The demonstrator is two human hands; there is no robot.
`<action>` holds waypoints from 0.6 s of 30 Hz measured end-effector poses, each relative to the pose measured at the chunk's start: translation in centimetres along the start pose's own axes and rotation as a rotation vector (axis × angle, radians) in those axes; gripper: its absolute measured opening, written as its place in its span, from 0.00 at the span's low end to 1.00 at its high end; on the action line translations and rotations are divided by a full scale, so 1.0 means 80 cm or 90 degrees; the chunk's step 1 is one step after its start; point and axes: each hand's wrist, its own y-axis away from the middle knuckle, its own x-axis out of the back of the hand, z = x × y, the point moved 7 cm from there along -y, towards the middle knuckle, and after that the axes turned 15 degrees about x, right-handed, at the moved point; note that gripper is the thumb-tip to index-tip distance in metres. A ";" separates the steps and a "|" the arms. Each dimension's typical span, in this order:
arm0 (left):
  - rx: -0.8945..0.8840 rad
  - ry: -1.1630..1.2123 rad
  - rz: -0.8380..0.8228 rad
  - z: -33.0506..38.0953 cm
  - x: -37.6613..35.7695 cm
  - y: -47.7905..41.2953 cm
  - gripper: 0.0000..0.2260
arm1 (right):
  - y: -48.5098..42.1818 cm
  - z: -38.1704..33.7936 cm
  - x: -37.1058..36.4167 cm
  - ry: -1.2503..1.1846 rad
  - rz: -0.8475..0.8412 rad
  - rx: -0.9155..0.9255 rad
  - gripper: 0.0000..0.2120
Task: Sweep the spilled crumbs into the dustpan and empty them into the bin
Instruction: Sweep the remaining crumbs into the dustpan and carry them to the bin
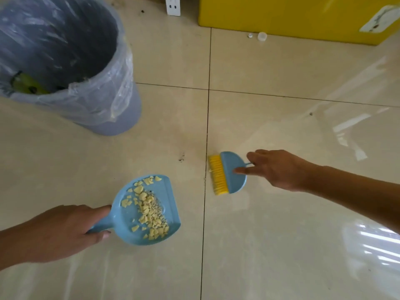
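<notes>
My left hand (62,232) grips the handle of a light blue dustpan (168,200) low in the view. A pile of pale yellow crumbs (149,213) fills its tray. To the right, a small blue brush with yellow bristles (232,172) lies on the tiled floor beside a grout line. My right hand (279,169) reaches over its thin handle, and a straight finger touches the brush's blue back. A grey bin (121,118) lined with a clear plastic bag stands at the upper left, some green waste at its bottom.
A yellow box (292,16) stands against the far wall at the upper right, with a small clear cap (262,36) and a tiny white bit on the floor before it. A white socket strip (172,6) sits at the top. Glossy beige tiles surround the tools.
</notes>
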 end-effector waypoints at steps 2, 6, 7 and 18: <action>-0.003 -0.051 0.002 0.018 0.008 -0.011 0.18 | 0.033 0.018 -0.003 -0.010 -0.016 -0.051 0.37; -0.003 -0.075 0.014 0.055 0.026 -0.033 0.15 | 0.082 0.031 -0.007 -0.053 -0.043 -0.115 0.38; -0.002 -0.077 0.020 0.064 0.031 -0.039 0.15 | 0.092 0.030 -0.006 -0.067 -0.047 -0.132 0.37; -0.013 -0.008 -0.012 0.092 0.052 -0.065 0.14 | 0.044 -0.007 0.026 -0.102 0.085 -0.239 0.21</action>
